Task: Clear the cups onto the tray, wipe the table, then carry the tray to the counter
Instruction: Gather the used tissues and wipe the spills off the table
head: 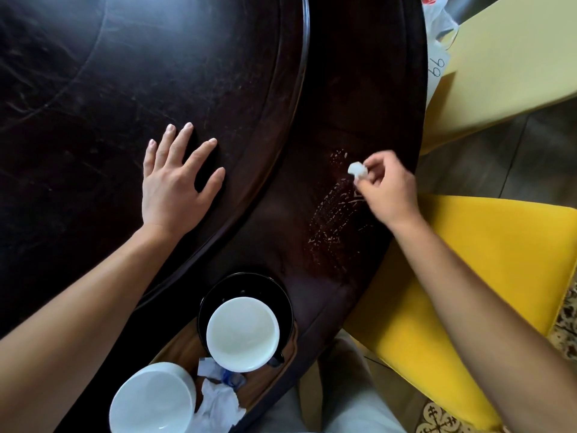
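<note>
Fingers of the right hand (pixel 385 189) pinch a small white wad (pixel 357 170) against the dark table (pixel 359 89), just above wet streaks (pixel 337 210). Nearest the body, a wooden tray (pixel 259 392) holds two white cups (pixel 243 332), a black saucer (pixel 281 295) and crumpled tissue (pixel 218 404). Farther in, the left hand (pixel 175 185) rests flat, fingers spread and empty.

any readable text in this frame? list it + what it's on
"99": handwritten on the white paper slip at the table's far right edge, seen sideways; it could equally be "66".
Red print on the plastic bag at the top edge: cropped and blurred, not readable.
Blue marks on the crumpled wrapper on the tray: too creased to read.
Nothing readable on the cups, the table or the yellow chair.
</note>
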`<state>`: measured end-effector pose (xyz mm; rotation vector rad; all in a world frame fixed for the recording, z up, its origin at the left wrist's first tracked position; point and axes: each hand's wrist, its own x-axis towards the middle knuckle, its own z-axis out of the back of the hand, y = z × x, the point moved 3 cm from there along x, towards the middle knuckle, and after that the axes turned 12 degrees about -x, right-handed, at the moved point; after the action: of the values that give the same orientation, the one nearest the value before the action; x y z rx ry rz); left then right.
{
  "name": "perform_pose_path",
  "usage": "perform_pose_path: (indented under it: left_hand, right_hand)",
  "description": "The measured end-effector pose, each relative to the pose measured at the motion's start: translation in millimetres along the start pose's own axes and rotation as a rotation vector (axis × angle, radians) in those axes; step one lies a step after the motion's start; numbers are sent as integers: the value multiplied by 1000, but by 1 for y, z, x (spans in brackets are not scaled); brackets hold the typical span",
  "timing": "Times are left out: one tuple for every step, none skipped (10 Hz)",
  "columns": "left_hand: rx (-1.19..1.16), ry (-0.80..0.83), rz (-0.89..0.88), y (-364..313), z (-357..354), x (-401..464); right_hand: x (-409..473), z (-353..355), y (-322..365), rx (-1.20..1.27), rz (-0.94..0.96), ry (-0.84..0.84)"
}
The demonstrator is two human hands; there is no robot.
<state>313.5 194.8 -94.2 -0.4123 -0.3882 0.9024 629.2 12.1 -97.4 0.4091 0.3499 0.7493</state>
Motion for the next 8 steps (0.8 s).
perform_pose_path:
  left_hand:
    - [0,-2,-1,1,0,0]
    - [1,-3,-2,0,0,0]
    - [2,-3,-2,0,-1,0]
    - [-1,-1,-1,0,0,0]
    - [-2,5,4,0,0,0]
    - [-3,6,6,0,0,0]
    - [-5,6,11,0,0,0]
    - [-7,9,15,0,0,1]
  right_hand:
    - [44,5,13,-151,50,-47]
    - [66,0,24,-289,113,-57]
    - [66,-11,30,-361,187,-72]
    - [48,-21,32,-342,237,-50]
    - [16,-27,29,-314,267,-8]
    - [-34,-30,26,-314,352,44]
    - [-79,-32,25,-292,450,181]
    - [-83,-27,20,-233,444,242]
